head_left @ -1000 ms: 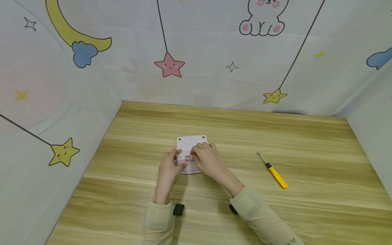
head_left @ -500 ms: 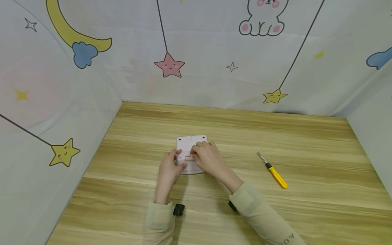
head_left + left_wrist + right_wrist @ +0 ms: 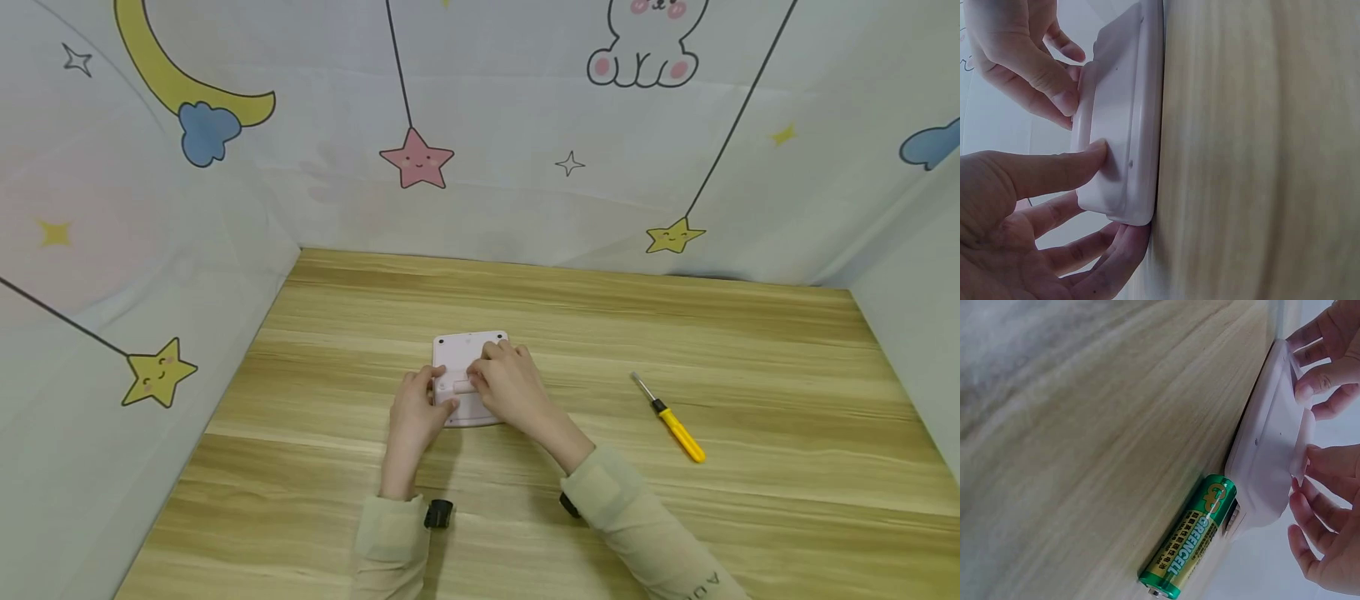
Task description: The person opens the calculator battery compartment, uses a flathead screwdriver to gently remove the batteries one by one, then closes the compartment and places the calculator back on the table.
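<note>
A pale pink calculator-like device (image 3: 477, 410) lies back side up on the wooden table, dark round feet at its far corners. My left hand (image 3: 417, 410) grips its left side; in the left wrist view the thumb (image 3: 1079, 167) presses the back while the fingers reach the edge. Over the device's right half, my right hand (image 3: 513, 385) pinches a small pink battery cover (image 3: 462, 387) near the middle with thumb and curled fingers. In the right wrist view a green GP Greencell battery (image 3: 1190, 534) lies beside the device; the right hand hides it from the head view.
A screwdriver (image 3: 678, 432) with a yellow handle lies on the table (image 3: 787, 400) to the right. Cloth walls (image 3: 510, 208) printed with stars, a moon and a bear stand at the back and sides. Black bands (image 3: 438, 514) sit at both wrists.
The dark slot in the device's back has narrowed and is now covered by the pink cover under my right fingers. The left hand and the screwdriver stay in place.
</note>
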Available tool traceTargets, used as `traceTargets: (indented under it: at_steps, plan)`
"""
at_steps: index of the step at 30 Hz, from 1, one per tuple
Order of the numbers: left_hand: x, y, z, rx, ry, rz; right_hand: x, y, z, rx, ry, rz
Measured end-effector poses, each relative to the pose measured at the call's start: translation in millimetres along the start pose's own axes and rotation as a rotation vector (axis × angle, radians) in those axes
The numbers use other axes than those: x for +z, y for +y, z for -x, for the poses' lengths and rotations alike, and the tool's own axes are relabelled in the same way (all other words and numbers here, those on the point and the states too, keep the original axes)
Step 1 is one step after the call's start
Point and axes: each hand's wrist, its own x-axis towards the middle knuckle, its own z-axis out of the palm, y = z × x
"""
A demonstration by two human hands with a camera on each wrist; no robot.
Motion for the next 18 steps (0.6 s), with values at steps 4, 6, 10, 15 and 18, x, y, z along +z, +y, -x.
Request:
traceTargets:
  at_steps: [4,6,10,15,18]
  plan:
    - [0.1,0.5,0.6,-0.004,-0.001,0.010,1.8,0.8,1.9,-0.005,0.006,0.023]
    - [0.1,0.5,0.6,-0.008,-0.002,0.015,2.6,1.2,2.6,-0.011,0.008,0.034]
    - [-0.1,0.5,0.2,-0.010,-0.004,0.017,3.8,2.0,3.5,-0.015,0.002,0.033]
    - [0.1,0.1,-0.5,-0.010,-0.008,0.010,4.8,2.5,4.0,-0.012,-0.016,0.033]
    - [0.3,0.0,-0.5,-0.011,-0.011,0.010,5.8,2.9,4.5,-0.012,-0.022,0.043]
